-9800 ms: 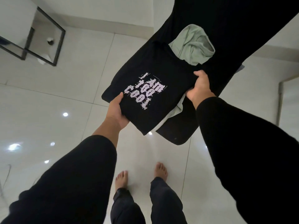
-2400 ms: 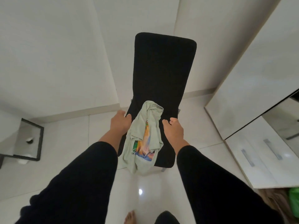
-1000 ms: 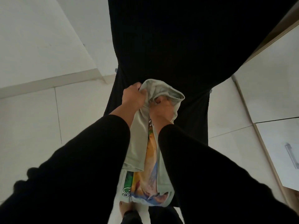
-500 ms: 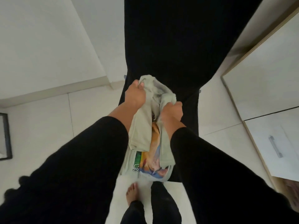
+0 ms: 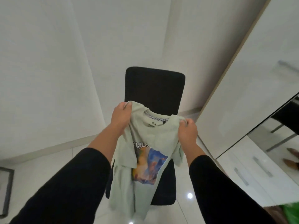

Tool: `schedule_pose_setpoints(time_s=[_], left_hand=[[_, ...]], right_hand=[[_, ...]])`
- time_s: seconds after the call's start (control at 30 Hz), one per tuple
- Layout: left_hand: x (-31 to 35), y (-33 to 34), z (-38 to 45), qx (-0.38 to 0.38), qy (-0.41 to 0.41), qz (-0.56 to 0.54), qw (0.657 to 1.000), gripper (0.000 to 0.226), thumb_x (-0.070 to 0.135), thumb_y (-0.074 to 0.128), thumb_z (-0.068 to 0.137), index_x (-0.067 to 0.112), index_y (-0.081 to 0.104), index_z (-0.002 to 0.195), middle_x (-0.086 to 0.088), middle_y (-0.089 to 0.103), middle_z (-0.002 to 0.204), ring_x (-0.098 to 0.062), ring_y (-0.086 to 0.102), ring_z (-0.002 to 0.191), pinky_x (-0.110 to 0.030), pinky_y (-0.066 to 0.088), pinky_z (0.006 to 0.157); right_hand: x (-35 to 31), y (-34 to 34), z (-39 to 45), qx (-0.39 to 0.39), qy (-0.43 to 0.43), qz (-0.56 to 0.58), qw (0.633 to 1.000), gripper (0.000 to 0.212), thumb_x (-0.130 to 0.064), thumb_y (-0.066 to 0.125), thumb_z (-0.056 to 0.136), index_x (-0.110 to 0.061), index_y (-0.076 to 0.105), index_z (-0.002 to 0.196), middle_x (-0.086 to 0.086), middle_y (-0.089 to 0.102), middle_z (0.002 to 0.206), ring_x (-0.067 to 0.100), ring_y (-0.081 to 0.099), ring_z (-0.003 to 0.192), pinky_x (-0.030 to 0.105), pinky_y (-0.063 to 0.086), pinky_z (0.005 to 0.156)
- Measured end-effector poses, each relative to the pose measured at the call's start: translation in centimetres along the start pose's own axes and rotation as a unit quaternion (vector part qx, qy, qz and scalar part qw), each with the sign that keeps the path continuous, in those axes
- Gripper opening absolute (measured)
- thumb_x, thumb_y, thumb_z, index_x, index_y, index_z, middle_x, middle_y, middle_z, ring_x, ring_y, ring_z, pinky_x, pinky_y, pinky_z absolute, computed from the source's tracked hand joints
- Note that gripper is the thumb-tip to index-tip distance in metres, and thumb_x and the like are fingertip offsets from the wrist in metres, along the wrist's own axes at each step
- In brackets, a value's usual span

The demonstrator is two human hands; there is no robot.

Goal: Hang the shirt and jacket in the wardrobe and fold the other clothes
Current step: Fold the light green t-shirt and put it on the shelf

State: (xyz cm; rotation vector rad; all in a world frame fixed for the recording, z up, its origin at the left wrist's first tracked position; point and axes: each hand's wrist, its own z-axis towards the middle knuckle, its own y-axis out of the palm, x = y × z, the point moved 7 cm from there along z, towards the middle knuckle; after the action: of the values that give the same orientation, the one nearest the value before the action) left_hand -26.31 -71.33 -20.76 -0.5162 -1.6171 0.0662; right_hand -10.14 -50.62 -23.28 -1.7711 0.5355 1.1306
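Observation:
A pale green T-shirt (image 5: 150, 139) with a colourful print on its front hangs in the air before me, collar at the top. My left hand (image 5: 120, 116) grips its left shoulder and my right hand (image 5: 187, 131) grips its right shoulder. The shirt's lower part droops, creased, in front of a black chair (image 5: 155, 84). One sleeve is folded across the front.
The black chair stands against a white wall, its seat mostly hidden behind the shirt. A white wardrobe (image 5: 252, 81) with drawers (image 5: 258, 172) and a mirrored panel rises at the right. A dark metal frame (image 5: 7, 191) sits on the glossy tiled floor at the left edge.
The shirt was bunched between both hands close to the chair; my hands have moved apart to its shoulders and lifted it, so it now hangs spread open. The view has pulled back.

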Motion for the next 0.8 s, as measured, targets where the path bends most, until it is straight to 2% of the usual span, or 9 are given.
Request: schedule_pose_setpoints(time_s=[0.13,0.2,0.3,0.37,0.43,0.5,0.57,0.67,0.8], left_hand=[[8.2,-2.6,-2.0,0.008,0.104,0.01,0.994,0.027,0.037,0.05,0.094,0.016,0.057,0.11,-0.002,0.059,0.109,-0.021,0.055,0.101,-0.035,0.045,0.088],[11.2,-4.2,-3.0,0.047,0.132,0.014,0.99,0.027,0.032,0.049,0.095,0.014,0.057,0.114,-0.004,0.059,0.114,-0.023,0.055,0.105,-0.034,0.042,0.091],[14.2,-5.9,-5.3,0.12,0.162,0.045,0.978,0.026,0.026,0.047,0.096,0.01,0.059,0.112,-0.008,0.061,0.114,-0.026,0.055,0.107,-0.028,0.037,0.085],[15.5,-6.5,-6.7,0.163,0.176,0.078,0.968,0.025,0.024,0.047,0.096,0.009,0.061,0.11,-0.009,0.063,0.113,-0.028,0.056,0.107,-0.027,0.037,0.084],[16.1,-7.0,-7.8,0.2,0.18,0.101,0.958,0.024,0.023,0.048,0.095,0.011,0.065,0.107,-0.009,0.065,0.11,-0.029,0.057,0.106,-0.03,0.039,0.087],[16.1,-7.6,-8.8,0.254,0.169,0.115,0.945,0.021,0.022,0.051,0.091,0.018,0.069,0.101,-0.01,0.063,0.109,-0.031,0.057,0.106,-0.035,0.043,0.086],[15.7,-8.0,-10.2,0.314,0.136,0.123,0.932,0.025,0.019,0.049,0.09,0.022,0.07,0.103,-0.011,0.06,0.112,-0.032,0.056,0.107,-0.035,0.043,0.082],[14.9,-7.6,-12.1,0.344,0.107,0.103,0.927,0.029,0.019,0.044,0.093,0.02,0.068,0.109,-0.009,0.064,0.112,-0.031,0.057,0.106,-0.029,0.039,0.077],[14.3,-7.0,-13.2,0.355,0.083,0.048,0.93,0.031,0.019,0.041,0.094,0.018,0.066,0.113,-0.006,0.066,0.113,-0.028,0.057,0.108,-0.029,0.041,0.083]], right_hand=[[-6.2,-4.3,-0.4,0.02,-0.082,0.027,0.996,0.022,-0.026,0.045,0.097,-0.013,0.055,0.112,0.002,0.055,0.101,0.016,0.051,0.09,0.028,0.043,0.08],[-9.0,-6.2,-0.5,0.021,-0.128,0.027,0.991,0.02,-0.026,0.048,0.096,-0.012,0.057,0.108,0.001,0.056,0.098,0.016,0.052,0.089,0.028,0.043,0.079],[-11.9,-8.6,-0.8,0.009,-0.186,-0.011,0.982,0.018,-0.024,0.051,0.094,-0.012,0.061,0.103,-0.001,0.057,0.095,0.018,0.053,0.09,0.031,0.045,0.08],[-12.9,-10.2,-0.7,0.022,-0.21,-0.051,0.976,0.012,-0.022,0.051,0.092,-0.014,0.061,0.091,0.001,0.058,0.091,0.02,0.052,0.085,0.028,0.039,0.073],[-13.3,-11.7,-0.7,0.051,-0.208,-0.076,0.974,0.01,-0.021,0.052,0.088,-0.019,0.057,0.081,0.002,0.059,0.091,0.025,0.055,0.086,0.03,0.042,0.076],[-13.4,-13.4,-1.0,0.085,-0.199,-0.097,0.971,0.01,-0.02,0.053,0.086,-0.022,0.063,0.082,0.002,0.054,0.096,0.025,0.056,0.091,0.035,0.046,0.086],[-13.1,-14.6,-1.3,0.092,-0.194,-0.095,0.972,0.015,-0.018,0.054,0.087,-0.019,0.068,0.092,0.002,0.052,0.099,0.022,0.055,0.088,0.028,0.045,0.079],[-12.8,-15.3,-1.8,0.073,-0.197,-0.082,0.974,0.021,-0.016,0.051,0.09,-0.015,0.07,0.1,0.004,0.065,0.1,0.021,0.058,0.086,0.023,0.04,0.067],[-12.2,-15.6,-2.0,0.043,-0.152,0.043,0.987,0.021,-0.012,0.047,0.089,-0.021,0.064,0.082,0.007,0.07,0.086,0.028,0.069,0.079,0.032,0.056,0.071]])
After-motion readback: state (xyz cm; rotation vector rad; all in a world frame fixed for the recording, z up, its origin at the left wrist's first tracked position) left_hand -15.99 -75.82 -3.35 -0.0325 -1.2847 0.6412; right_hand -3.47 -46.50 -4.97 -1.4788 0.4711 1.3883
